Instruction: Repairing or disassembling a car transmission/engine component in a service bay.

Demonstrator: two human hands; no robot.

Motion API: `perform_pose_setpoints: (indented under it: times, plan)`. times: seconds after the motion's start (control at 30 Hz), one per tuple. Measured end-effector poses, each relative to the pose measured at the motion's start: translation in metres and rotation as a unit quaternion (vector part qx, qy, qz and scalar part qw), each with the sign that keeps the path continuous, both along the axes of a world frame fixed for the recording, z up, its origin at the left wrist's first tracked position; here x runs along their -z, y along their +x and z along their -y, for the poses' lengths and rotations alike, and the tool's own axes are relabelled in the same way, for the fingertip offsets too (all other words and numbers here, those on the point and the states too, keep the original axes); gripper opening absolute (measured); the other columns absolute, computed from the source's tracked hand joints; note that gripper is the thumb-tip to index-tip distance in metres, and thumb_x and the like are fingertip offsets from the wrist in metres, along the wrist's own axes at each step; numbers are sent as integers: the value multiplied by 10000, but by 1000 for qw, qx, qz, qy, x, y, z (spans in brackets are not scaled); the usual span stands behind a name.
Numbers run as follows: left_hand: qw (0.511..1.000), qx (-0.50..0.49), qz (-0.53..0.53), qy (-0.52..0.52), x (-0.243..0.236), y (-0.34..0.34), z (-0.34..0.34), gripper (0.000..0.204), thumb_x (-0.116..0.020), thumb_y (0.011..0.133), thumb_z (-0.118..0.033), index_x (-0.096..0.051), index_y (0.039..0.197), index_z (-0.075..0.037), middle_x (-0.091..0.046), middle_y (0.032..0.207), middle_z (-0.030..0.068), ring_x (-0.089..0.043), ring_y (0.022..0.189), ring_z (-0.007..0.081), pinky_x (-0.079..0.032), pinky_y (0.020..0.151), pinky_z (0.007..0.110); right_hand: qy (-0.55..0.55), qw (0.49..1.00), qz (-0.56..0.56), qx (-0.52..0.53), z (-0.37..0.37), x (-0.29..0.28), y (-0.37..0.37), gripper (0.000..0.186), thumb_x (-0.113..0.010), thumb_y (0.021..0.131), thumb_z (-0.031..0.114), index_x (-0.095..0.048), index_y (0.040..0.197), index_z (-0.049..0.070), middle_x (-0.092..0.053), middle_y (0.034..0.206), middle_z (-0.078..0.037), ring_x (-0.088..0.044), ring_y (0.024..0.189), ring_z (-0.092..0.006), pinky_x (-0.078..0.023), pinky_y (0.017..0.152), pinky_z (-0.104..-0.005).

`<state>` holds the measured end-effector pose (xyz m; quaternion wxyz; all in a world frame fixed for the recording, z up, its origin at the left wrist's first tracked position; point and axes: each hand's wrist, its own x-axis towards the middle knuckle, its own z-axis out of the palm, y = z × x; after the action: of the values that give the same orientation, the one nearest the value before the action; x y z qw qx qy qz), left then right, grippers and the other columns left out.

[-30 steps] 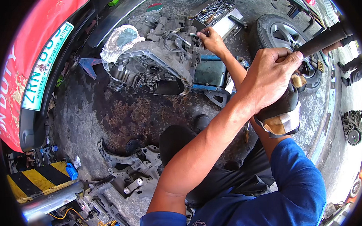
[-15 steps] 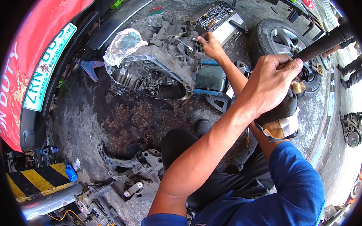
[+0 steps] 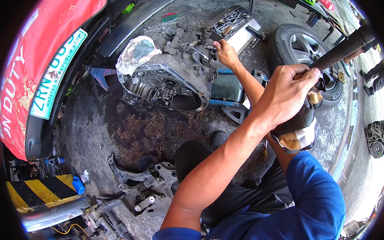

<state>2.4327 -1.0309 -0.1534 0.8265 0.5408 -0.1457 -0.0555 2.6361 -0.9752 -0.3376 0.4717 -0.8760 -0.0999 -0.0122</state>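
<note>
My arms cross, the left forearm passing over the right. My left hand [image 3: 288, 91] is closed around the near end of a dark round metal bar [image 3: 342, 50], which runs up to the right edge. Just below that hand is a worn black object with tan and white patches [image 3: 296, 133]; its kind I cannot tell. My right hand [image 3: 228, 55] reaches to the right side of a greasy gearbox [image 3: 169, 74]. Its thumb and finger are pinched at a short metal piece there, mostly hidden. Crumpled plastic [image 3: 137, 54] covers the gearbox's left upper part.
Behind the gearbox stands an open toolbox [image 3: 235, 23] full of wrenches. A wheel [image 3: 304, 57] lies to the right. A red vehicle bumper [image 3: 37, 62] fills the left. Metal suspension parts [image 3: 147, 185] lie by my knees, and oil stains the floor [image 3: 145, 126].
The whole view has shifted slightly, so the gearbox and toolbox sit a little lower and further right. Both hands keep their places on the bar and at the gearbox.
</note>
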Motion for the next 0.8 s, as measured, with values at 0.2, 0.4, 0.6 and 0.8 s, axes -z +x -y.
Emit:
perform_pose_setpoints:
  times: [0.2, 0.4, 0.6, 0.8]
  plan:
    - [1000, -5, -4, 3, 1, 1, -1, 362, -600, 967, -310, -671, 865, 30, -602, 712, 6, -563, 670, 61, -435, 597, 225, -28, 977, 198, -74, 1, 2, -15, 262, -624, 920, 208, -561, 1079, 8, -606, 1049, -258, -607, 958, -433, -485, 856, -483]
    - [1000, 1, -7, 14, -5, -2, 0, 362, -604, 964, -311, -672, 847, 24, -591, 701, -5, -521, 656, 50, -409, 585, 225, -71, 986, 131, -70, 0, -7, -14, 294, -654, 879, 135, -541, 1133, 38, -490, 1132, -263, -579, 1007, -468, -485, 890, -507]
    - [1000, -15, 3, 14, -1, 0, 2, 363, -604, 964, -313, -671, 844, 23, -587, 690, -6, -514, 652, 49, -402, 576, 231, -55, 970, 205, -118, -2, -5, -11, 251, -641, 889, 151, -545, 1082, 22, -485, 1114, -267, -579, 984, -478, -492, 865, -508]
    - [1000, -13, 5, 19, -5, -3, 1, 361, -603, 965, -306, -671, 841, 27, -588, 678, -1, -522, 646, 53, -405, 573, 229, -99, 968, 199, -114, -9, -2, -8, 242, -631, 884, 125, -546, 1084, 18, -515, 1073, -255, -543, 1018, -449, -463, 896, -490]
